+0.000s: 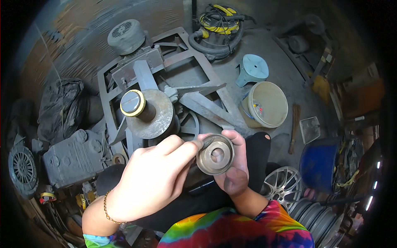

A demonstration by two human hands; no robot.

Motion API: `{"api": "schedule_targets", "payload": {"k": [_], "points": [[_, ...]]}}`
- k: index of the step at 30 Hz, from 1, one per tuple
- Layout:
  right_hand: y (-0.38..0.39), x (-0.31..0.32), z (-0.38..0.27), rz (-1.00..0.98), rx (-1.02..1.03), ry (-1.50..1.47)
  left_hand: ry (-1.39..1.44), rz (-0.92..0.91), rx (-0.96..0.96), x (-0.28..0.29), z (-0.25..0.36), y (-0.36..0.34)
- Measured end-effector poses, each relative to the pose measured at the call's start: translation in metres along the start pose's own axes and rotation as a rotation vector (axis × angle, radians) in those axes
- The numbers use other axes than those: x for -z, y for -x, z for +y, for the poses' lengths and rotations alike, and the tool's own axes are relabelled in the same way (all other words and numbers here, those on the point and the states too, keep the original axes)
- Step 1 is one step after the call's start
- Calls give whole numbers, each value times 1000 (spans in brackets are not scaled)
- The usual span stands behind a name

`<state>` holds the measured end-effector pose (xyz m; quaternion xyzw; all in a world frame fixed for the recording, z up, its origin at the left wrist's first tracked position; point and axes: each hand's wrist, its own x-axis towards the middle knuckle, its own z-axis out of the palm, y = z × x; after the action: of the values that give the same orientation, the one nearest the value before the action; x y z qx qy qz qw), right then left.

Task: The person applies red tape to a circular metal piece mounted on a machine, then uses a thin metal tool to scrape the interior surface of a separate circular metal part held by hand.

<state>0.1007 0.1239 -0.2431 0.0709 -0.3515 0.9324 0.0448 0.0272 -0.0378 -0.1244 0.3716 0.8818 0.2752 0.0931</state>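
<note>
A round, cup-shaped metal piece (215,168) with a hole through its middle is held up in front of me. My right hand (237,171) cradles it from the right and below, its fingers curled around the outer wall. Skin shows through the central hole. From the left, my left hand (151,182) reaches across with bent fingers, and its fingertips press on the left rim. Its thumb is mostly hidden. Just beyond stands a shaft with a broad round metal flange (161,118), topped by a grey cap (131,102) with a yellow rim.
The flange belongs to a metal frame (198,62) with a motor (126,36). Behind are a hose vacuum (223,25), a blue stool (255,67) and a bucket (271,103). A broom (294,128), blue drum (318,163) and wheel rims (285,186) stand right; a gearbox-like casing (74,157) lies left.
</note>
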Motion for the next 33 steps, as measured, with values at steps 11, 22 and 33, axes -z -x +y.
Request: {"api": "schedule_targets", "payload": {"k": [11,22,33], "points": [[7,-16,-4,164,-137,81,-77,41,-13,-1,2,3],[8,-21,-5,82,-148,97,-5,3,-36,-2,-6,4],[6,-19,-5,93,-209,151,129,17,4,-5,-9,1]]}}
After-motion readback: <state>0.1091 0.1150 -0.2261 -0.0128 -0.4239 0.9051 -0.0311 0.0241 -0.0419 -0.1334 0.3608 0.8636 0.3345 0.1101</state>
